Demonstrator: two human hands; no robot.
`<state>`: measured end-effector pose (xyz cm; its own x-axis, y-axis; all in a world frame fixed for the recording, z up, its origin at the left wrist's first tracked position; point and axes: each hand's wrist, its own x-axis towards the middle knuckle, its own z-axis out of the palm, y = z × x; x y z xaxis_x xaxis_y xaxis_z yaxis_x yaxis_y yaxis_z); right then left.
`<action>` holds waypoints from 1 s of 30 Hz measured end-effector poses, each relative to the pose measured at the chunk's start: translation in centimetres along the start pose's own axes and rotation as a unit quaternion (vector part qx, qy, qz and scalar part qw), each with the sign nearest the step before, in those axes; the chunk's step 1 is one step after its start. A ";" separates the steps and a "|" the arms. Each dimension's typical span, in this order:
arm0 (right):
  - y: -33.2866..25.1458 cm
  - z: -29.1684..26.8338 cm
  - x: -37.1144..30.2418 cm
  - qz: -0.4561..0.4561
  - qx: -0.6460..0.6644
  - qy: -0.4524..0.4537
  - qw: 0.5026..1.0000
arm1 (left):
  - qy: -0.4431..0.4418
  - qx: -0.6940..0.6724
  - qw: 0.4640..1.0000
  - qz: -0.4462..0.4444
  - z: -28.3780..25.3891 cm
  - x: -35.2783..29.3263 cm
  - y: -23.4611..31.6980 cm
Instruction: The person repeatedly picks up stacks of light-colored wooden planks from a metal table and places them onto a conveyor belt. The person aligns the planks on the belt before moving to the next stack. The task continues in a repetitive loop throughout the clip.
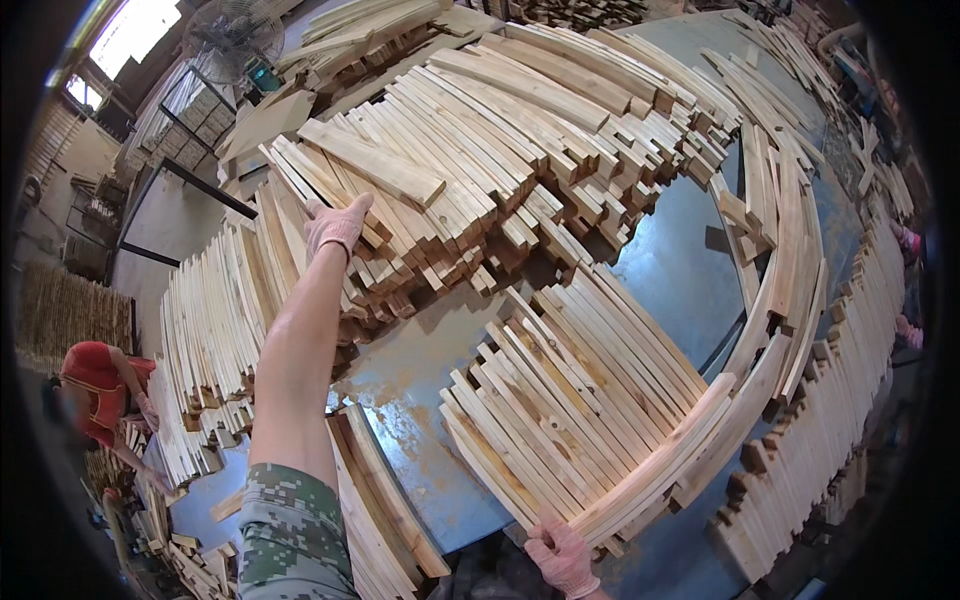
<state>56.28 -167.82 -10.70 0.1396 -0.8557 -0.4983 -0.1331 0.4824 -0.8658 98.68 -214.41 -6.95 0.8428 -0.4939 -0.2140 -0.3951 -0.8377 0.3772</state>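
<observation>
Gripping long strip (655,460) by near end, at counter's (655,240) near edge, with right hand (563,555); touching piled strips (420,140) with left hand (338,222), can't tell if gripping. Likely stiff, light; best taken mid-length.

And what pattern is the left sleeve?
The left sleeve: pixelated green-grey camouflage, best in head view.

The big stack (490,180) spreads over the bench's (660,235) far side, a loose plank (375,163) lying on top. Before it, at the near edge, the small row (575,390); long strips (785,245) flank that on the right. Beyond them, another row (815,425), perhaps on its own surface. Behind, far left, a fan (232,40).
</observation>
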 end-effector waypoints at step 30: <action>2.3 -4.3 -4.4 -0.105 -0.150 0.298 0.937 | -0.409 -0.297 0.793 0.339 -2.7 -31.6 -24.0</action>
<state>51.09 -163.71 -10.32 -0.3664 -0.9219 -0.1261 -0.4458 0.2929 -0.8459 82.48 -178.06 -6.83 -0.1050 -0.9736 -0.2028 -0.2090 -0.1778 0.9616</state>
